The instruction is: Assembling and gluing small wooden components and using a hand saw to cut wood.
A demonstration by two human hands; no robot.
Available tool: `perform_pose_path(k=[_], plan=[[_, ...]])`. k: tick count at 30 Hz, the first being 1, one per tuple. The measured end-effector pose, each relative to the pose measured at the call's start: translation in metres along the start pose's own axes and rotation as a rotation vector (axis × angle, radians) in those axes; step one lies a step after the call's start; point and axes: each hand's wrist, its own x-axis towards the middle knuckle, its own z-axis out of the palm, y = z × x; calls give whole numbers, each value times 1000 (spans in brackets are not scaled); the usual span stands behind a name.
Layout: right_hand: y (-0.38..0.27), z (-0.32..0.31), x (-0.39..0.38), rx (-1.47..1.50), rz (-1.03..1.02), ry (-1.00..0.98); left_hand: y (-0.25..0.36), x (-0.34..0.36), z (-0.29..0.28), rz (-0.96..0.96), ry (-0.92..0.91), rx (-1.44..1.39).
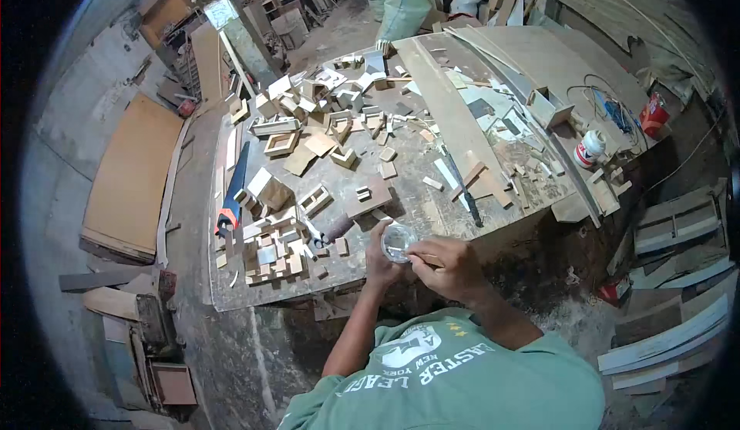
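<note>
My left hand [379,254] is closed around a small clear cup [399,239] with pale contents, over the near edge of the worktable. My right hand [449,264] pinches a thin stick [425,256] whose end is in the cup. Just beyond the cup lies a brown board [367,197] with small pale pieces on it. To the left are many small wooden blocks [295,261] and boxes [314,198]. A handsaw with an orange handle [228,219] lies at the table's left side.
The cluttered worktable [416,216] holds long boards [442,104], a white glue bottle [588,149], a red container [652,114] and cables. A post [237,40] and sacks [405,13] stand behind it. Panels [127,179] lean at left; offcuts [671,326] pile at right.
</note>
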Motion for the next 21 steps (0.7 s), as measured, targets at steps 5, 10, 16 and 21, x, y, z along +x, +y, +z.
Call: perform_pose_path(k=[5,10,16,21], plan=[[13,13,-3,-90,-104,-58,-21,-17,2,59,56,-119],[2,4,1,-136,-192,-91,-25,-17,2,103,147,-103],[4,7,-2,-114,-285,-149,-20,-12,-1,85,141,-131],[11,15,0,-162,-268,-233,-15,-4,-7,200,116,-101]])
